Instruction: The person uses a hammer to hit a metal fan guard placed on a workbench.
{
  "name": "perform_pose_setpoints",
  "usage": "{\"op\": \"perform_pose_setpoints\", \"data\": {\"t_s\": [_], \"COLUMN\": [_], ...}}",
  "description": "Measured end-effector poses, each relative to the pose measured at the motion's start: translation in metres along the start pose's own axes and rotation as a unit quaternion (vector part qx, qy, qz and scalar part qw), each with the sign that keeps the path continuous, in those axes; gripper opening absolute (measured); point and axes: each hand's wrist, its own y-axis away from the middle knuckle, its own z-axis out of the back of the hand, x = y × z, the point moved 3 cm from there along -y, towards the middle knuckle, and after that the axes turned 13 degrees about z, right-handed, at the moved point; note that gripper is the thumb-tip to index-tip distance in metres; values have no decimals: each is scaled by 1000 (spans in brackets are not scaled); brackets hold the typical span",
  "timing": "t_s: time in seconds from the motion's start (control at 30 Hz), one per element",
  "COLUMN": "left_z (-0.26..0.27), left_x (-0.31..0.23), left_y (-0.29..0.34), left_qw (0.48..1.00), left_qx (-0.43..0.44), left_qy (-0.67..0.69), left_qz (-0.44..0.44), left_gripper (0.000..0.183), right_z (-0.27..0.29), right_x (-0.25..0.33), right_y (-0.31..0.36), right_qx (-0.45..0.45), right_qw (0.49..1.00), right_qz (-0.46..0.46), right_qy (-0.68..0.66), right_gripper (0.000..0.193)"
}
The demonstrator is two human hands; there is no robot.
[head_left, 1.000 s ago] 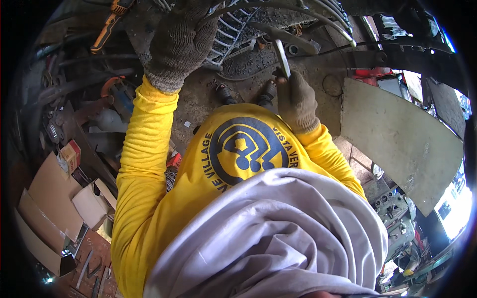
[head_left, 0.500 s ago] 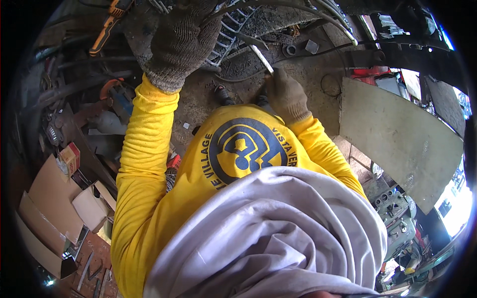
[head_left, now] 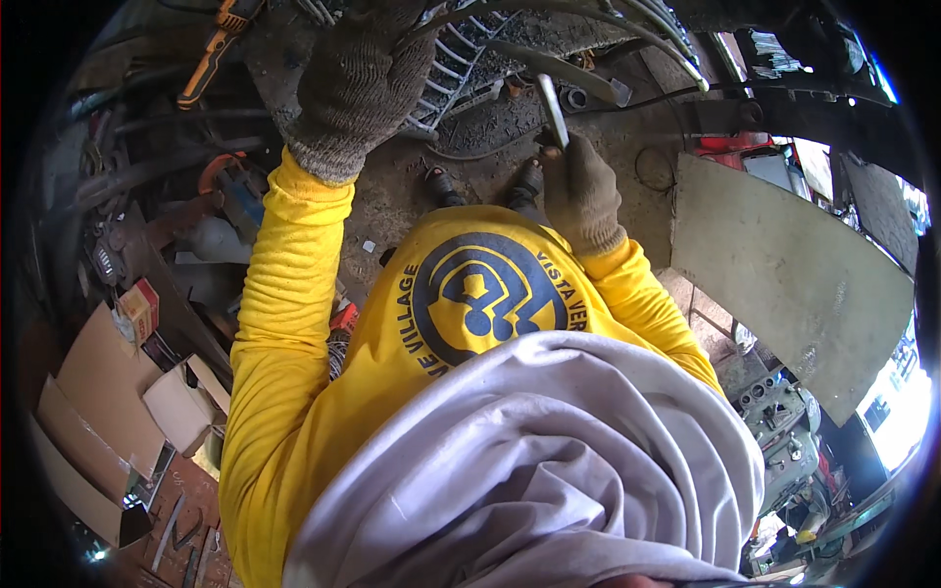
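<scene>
My right hand (head_left: 585, 196), in a brown knit glove, is closed round the silver handle of a chipping hammer (head_left: 553, 110). Its long, dark, narrow head crosses over the work area beyond my feet. My left hand (head_left: 358, 93), in a matching glove, is closed at the top of the view beside a metal frame (head_left: 454, 64) of curved bars and thin, evenly spaced rods. A bent bar runs out from under this glove, which appears to grip the frame; the fingertips are hidden.
An orange and black power tool (head_left: 218, 51) lies at the upper left. A large flat sheet (head_left: 794, 284) stands to my right, near a green machine (head_left: 784, 431). Cardboard boxes (head_left: 108, 392) are at the left. A cable (head_left: 510, 147) crosses the dirty floor near my feet.
My right hand has shifted slightly right, and the hammer has swung right and turned, its head now farther from the frame's rods. My left hand stays in place.
</scene>
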Motion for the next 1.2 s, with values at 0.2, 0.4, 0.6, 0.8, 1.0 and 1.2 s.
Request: {"op": "perform_pose_setpoints", "data": {"t_s": [0.2,0.4,0.6,0.8,1.0,1.2], "left_z": [2,3,4,2,3,0], "left_x": [24,19,12,12,5,4], "left_y": [19,15,15,11,9,6], "left_qw": [981,999,996,997,997,998], "left_qx": [45,11,27,43,44,44], "left_qy": [-186,-26,-35,-51,-64,-32], "left_qz": [19,46,71,-44,2,19], "left_gripper": [42,45,42,45,44,45], "right_z": [-12,12,-3,1,4,-9], "right_x": [-17,13,-7,-3,0,-16], "right_y": [2,12,10,11,11,14], "right_qx": [79,-4,89,31,34,115], "right_qw": [995,1000,993,998,997,987], "right_qz": [-31,4,-20,25,59,43], "right_qy": [57,-8,69,51,42,101], "right_gripper": [20,19,20,23,22,21]}}
